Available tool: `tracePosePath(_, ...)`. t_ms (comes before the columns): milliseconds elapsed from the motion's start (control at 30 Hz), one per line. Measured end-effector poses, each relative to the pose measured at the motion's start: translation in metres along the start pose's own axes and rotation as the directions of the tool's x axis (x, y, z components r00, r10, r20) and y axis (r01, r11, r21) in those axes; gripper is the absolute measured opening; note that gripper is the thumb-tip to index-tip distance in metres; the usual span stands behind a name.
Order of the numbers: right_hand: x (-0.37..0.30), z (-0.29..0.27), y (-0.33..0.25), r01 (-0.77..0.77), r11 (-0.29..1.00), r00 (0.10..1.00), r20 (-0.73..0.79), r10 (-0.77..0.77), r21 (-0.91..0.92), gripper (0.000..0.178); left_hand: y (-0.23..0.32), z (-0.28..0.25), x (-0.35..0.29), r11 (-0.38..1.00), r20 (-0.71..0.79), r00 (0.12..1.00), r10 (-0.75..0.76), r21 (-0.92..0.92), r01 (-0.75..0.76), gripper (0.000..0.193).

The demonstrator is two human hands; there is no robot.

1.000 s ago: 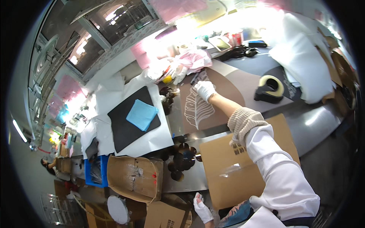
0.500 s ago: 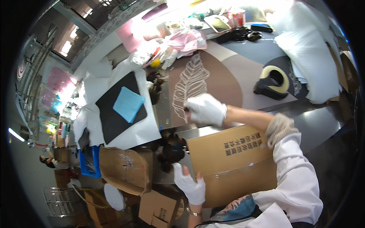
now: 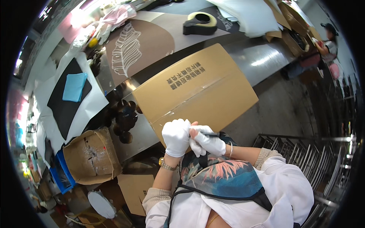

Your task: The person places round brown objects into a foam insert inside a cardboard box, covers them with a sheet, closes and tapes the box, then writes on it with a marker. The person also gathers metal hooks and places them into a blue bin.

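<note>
Both of my white-gloved hands meet over the near edge of a closed, taped cardboard box [image 3: 224, 85], close to my body. My right hand [image 3: 211, 146] is closed around a slim dark pen-like stick [image 3: 211, 134], whose end points right past the glove. Pressed against it, my left hand [image 3: 176, 137] is balled up with the fingers curled in; whether it grips the stick's other end is hidden. The gloves leave some bare fingertips showing. Below the hands is my blue and coral patterned apron [image 3: 228, 178].
A tape dispenser [image 3: 200, 23] stands on the patterned mat [image 3: 152, 34] beyond the box. Dark round items [image 3: 125, 117] sit left of the box. An open carton [image 3: 91, 155] is farther left, near a light-blue cloth [image 3: 73, 87]. A metal rack [image 3: 304, 155] stands at right; another person [image 3: 327, 47] is farther off.
My right hand has come back from over the mat to my left hand, bringing the dark stick. My left hand has gone from spread to closed. The view has swung right.
</note>
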State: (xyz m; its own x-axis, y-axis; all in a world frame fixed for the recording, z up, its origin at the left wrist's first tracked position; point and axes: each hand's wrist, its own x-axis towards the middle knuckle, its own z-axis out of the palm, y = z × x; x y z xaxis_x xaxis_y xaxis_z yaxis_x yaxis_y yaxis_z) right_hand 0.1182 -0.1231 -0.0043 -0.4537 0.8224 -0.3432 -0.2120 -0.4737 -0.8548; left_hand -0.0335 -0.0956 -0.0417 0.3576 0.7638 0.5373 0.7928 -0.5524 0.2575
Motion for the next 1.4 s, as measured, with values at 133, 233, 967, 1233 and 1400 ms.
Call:
tracePosePath(133,-0.009,-0.006,-0.005,0.097,0.989,0.995,0.027,-0.094,-0.108,0.051,0.007,0.006,0.004,1.0,-0.01,1.0,-0.001,0.001,0.001,0.05)
tracePosePath(233,-0.019,-0.014,-0.022,0.264,0.937,0.958,0.178,-0.226,-0.231,0.038,0.011,0.009,0.005,0.999,-0.082,0.996,0.039,0.014,-0.038,0.05)
tracePosePath(967,0.038,-0.244,-0.024,0.242,0.636,0.67,-0.348,-0.656,-0.733,0.02,0.057,0.058,-0.055,0.926,-0.066,0.945,-0.321,-0.233,0.298,0.009)
tracePosePath(1233,0.042,-0.234,-0.027,0.231,0.586,0.672,-0.307,-0.673,-0.777,0.019,0.065,0.061,-0.051,0.949,-0.087,0.946,-0.313,-0.07,0.307,0.015)
tracePosePath(1400,0.042,-0.237,-0.024,0.286,0.483,0.66,-0.195,-0.726,-0.828,0.016,0.063,0.06,-0.049,0.965,-0.093,0.961,-0.262,-0.034,0.26,0.018)
